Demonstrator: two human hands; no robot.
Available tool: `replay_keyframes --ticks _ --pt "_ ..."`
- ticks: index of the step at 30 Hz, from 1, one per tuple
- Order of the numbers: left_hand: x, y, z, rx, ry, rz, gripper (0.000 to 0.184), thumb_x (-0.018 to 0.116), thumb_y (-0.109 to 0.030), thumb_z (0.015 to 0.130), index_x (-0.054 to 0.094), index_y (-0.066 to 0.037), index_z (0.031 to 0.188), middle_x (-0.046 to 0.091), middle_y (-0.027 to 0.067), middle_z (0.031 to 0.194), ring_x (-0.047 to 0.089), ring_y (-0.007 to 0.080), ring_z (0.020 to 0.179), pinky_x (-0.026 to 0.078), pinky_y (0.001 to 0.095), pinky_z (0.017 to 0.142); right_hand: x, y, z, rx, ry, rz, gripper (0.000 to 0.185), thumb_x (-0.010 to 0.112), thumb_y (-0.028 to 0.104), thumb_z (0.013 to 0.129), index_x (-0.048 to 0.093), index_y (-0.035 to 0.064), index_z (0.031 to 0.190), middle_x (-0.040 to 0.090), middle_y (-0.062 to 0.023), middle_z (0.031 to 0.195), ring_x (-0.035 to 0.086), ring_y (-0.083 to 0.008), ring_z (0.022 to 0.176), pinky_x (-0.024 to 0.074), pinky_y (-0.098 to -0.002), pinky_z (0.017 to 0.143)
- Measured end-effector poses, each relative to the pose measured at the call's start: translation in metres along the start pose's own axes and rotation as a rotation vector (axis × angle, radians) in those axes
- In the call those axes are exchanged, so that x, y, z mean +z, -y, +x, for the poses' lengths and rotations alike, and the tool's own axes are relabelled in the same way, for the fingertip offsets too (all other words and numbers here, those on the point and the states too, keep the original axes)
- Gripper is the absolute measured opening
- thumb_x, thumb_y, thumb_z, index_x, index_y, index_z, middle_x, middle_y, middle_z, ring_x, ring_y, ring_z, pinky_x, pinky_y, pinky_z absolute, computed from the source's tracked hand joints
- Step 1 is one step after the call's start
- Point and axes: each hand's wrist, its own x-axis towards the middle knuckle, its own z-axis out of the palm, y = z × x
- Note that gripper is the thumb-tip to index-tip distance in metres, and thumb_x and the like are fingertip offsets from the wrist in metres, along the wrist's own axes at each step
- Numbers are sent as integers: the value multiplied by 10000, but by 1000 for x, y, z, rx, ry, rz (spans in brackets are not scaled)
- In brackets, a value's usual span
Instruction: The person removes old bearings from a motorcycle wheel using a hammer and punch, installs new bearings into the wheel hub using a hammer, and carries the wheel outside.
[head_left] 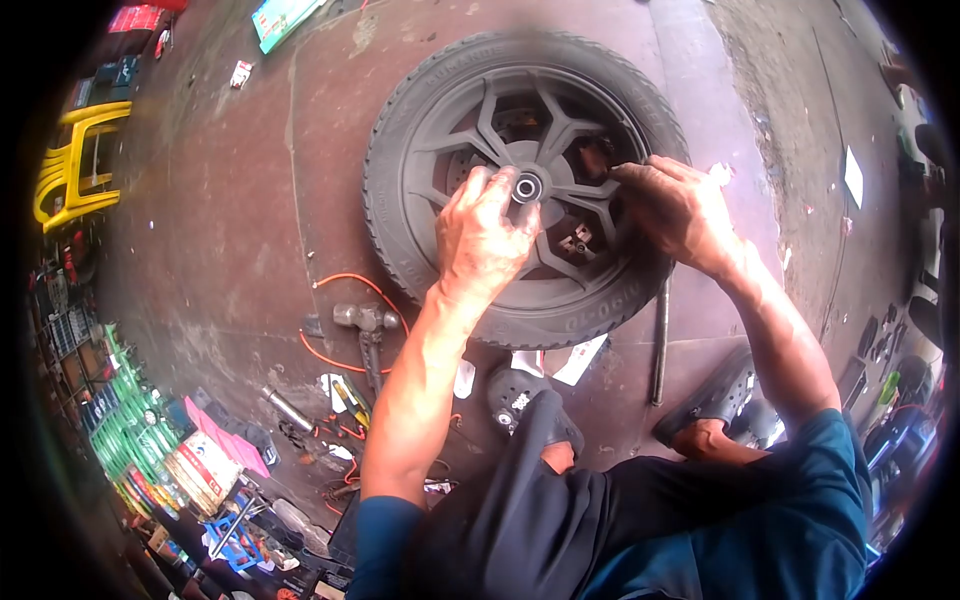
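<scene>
A wheel with a black tyre (400,250) and a dark spoked rim (487,120) lies flat on the floor in front of me. At its hub sits a round bearing (527,187) with a shiny inner ring. My left hand (483,238) has its thumb and fingers closed around the bearing's edge. Over the rim's right side, my right hand (680,212) is bent with its fingers pressed together, the tips near a spoke. Whatever those fingers hold, if anything, is hidden. Brown metal parts (597,158) show through the gaps between the spokes.
A hammer (368,325) and an orange cord (345,277) lie left of my left forearm. A metal bar (661,345) lies below the tyre at right. My shoes (525,395) are close to the wheel. Yellow plastic chair (80,165) and cluttered supplies (140,425) line the left side.
</scene>
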Motion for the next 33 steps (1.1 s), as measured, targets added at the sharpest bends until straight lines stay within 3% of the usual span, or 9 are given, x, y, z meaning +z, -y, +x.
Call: replay_keyframes --ticks 10,15,19,21,23,24,25,28,33 --pt "-3 2 0 -23 54 -53 384 786 -41 765 684 23 1129 668 149 946 700 268 791 552 323 669 -13 0 -6 128 -65 94 324 682 13 794 650 43 1116 640 -132 873 653 -334 808 543 -400 679" --pt "3 17 -3 8 50 -139 402 792 -65 782 675 23 1156 674 135 966 693 235 816 549 308 690 -5 4 1 14 -125 82 301 677 27 824 653 38 1124 648 -136 886 660 -328 799 541 -393 682" --pt "-8 8 -14 -114 14 -148 457 815 -148 765 672 -32 1183 665 181 1013 666 317 869 539 378 756 -6 15 -6 82 -190 115 296 703 36 825 660 39 1118 646 -131 878 658 -317 779 534 -380 674" --pt "-33 9 -47 -51 -298 -72 421 794 -104 810 657 2 1193 673 160 1108 660 291 976 522 367 878 -16 16 -25 54 -136 81 317 723 27 808 663 45 1119 643 -126 874 654 -307 768 532 -373 668" --pt "-45 45 -112 -278 -622 -167 327 716 -47 866 657 17 1182 665 175 1132 635 306 1038 503 404 923 -24 7 -42 22 -125 77 358 752 4 769 665 50 1114 640 -118 883 646 -291 749 529 -366 664" --pt "-63 53 -145 -325 -547 140 370 673 -18 867 620 36 1229 621 208 1223 614 324 1074 497 414 936 -22 6 -42 34 -162 36 361 756 8 764 666 51 1110 641 -118 896 646 -291 765 529 -369 676" --pt "-65 73 -182 -587 -521 17 470 675 -42 832 566 59 1277 567 233 1293 583 367 1131 461 455 991 -20 5 -43 50 -193 -4 363 761 11 759 667 52 1107 642 -118 908 645 -291 782 529 -371 687" --pt "-62 91 -244 -755 -89 619 666 745 -97 718 487 85 1304 490 280 1258 474 445 1217 395 503 1049 -2 14 -38 58 -159 -110 398 779 121 752 650 51 1121 633 -107 990 604 -310 924 499 -404 806" --pt "-61 98 -219 -866 -81 702 631 755 -106 707 502 82 1255 509 258 1182 488 431 1169 411 503 995 54 43 1 115 -158 -94 426 748 279 809 639 48 1150 626 -146 1051 584 -341 997 462 -443 897"
